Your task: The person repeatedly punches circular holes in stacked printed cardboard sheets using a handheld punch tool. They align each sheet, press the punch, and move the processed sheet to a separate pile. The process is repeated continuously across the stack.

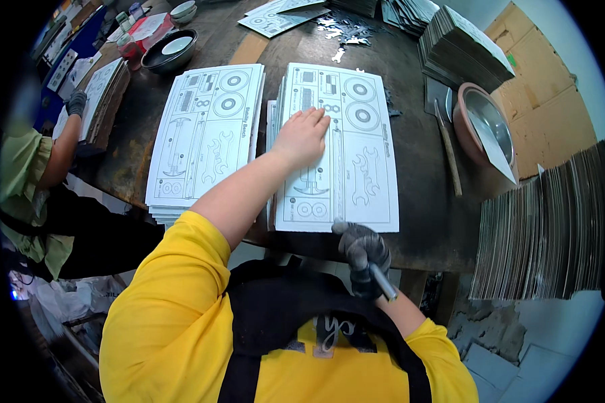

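Observation:
My bare left hand (305, 137) lies flat, fingers stretched, on the top printed white sheet (363, 151) of a stack in front of me. Line drawings of wrenches, a hammer and washers cover that sheet. Wrapped in a grey glove, my right hand (364, 252) is closed around a short metal rod (384, 282) at the stack's near edge. The glove hides the rod's other end. To the left stands a second stack of printed sheets (205, 144) with the same drawings.
Small wrench-shaped pieces (338, 55) lie at the far side of the table. A pink bowl (465, 127) and a wooden-handled tool (448, 148) are to the right, near tall stacks of boards (548, 221). A dark bowl (170, 62) stands far left, beside a co-worker's gloved hand (77, 103).

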A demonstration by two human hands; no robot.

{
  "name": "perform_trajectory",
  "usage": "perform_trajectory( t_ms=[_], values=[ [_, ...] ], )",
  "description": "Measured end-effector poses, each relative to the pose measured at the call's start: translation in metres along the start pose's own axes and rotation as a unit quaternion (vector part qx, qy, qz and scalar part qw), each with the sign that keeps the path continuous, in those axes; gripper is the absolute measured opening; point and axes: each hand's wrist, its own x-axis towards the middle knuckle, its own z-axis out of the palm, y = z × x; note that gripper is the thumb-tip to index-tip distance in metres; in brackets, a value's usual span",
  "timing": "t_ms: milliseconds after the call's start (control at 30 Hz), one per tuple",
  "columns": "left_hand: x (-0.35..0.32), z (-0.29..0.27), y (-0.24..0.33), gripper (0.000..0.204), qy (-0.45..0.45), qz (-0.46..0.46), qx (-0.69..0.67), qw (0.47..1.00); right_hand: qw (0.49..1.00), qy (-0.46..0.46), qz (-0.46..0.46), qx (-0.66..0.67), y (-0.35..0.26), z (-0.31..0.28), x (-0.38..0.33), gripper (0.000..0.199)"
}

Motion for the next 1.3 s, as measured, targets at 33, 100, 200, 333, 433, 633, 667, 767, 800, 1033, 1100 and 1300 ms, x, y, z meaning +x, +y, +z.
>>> perform_trajectory(
  t_ms=[33, 100, 200, 333, 433, 633, 667, 767, 800, 1033, 1100, 1300],
  values=[
    [0.0, -0.001, 0.0, 0.041, 0.007, 0.004, -0.007, 1.0, 0.999, 0.036, 0.001, 0.025, -0.003, 0.005, 0.002, 0.022],
    [-0.001, -0.003, -0.001, 0.039, 0.02, 0.009, -0.021, 1.0, 0.989, 0.097, 0.012, 0.114, 0.007, 0.003, 0.001, 0.029],
    [-0.015, -0.024, 0.008, 0.034, 0.064, 0.043, -0.065, 0.995, 0.939, 0.23, 0.072, 0.248, -0.006, -0.014, 0.007, 0.035],
    [-0.065, -0.065, 0.066, 0.04, -0.074, 0.156, -0.163, 0.971, 0.935, 0.267, 0.014, 0.234, -0.016, -0.057, -0.014, 0.037],
    [-0.095, -0.051, 0.089, 0.058, 0.003, 0.282, 0.006, 0.959, 0.933, 0.279, 0.023, 0.225, -0.027, -0.072, -0.022, 0.04],
    [-0.092, -0.091, 0.098, 0.059, -0.069, 0.226, -0.001, 0.972, 0.93, 0.292, -0.028, 0.219, -0.041, -0.089, -0.023, 0.039],
    [-0.092, -0.1, 0.093, 0.056, -0.019, 0.199, 0.002, 0.98, 0.929, 0.296, -0.034, 0.22, -0.042, -0.093, -0.024, 0.039],
    [-0.097, -0.133, 0.054, 0.046, 0.09, 0.055, 0.011, 0.994, 0.927, 0.295, -0.036, 0.229, -0.043, -0.094, -0.02, 0.039],
    [-0.105, -0.139, 0.036, 0.049, 0.157, 0.029, 0.008, 0.987, 0.927, 0.287, -0.034, 0.237, -0.042, -0.091, -0.018, 0.039],
    [-0.218, -0.136, -0.074, 0.045, -0.016, -0.133, 0.11, 0.985, 0.93, 0.22, -0.001, 0.294, -0.011, -0.073, 0.001, 0.038],
    [-0.215, -0.136, -0.08, 0.044, -0.151, -0.148, 0.12, 0.97, 0.935, 0.223, -0.001, 0.275, -0.003, -0.065, 0.017, 0.038],
    [-0.095, -0.093, -0.02, 0.044, -0.043, -0.027, -0.096, 0.994, 0.942, 0.224, -0.028, 0.247, 0.041, -0.032, 0.101, 0.033]
  ],
)
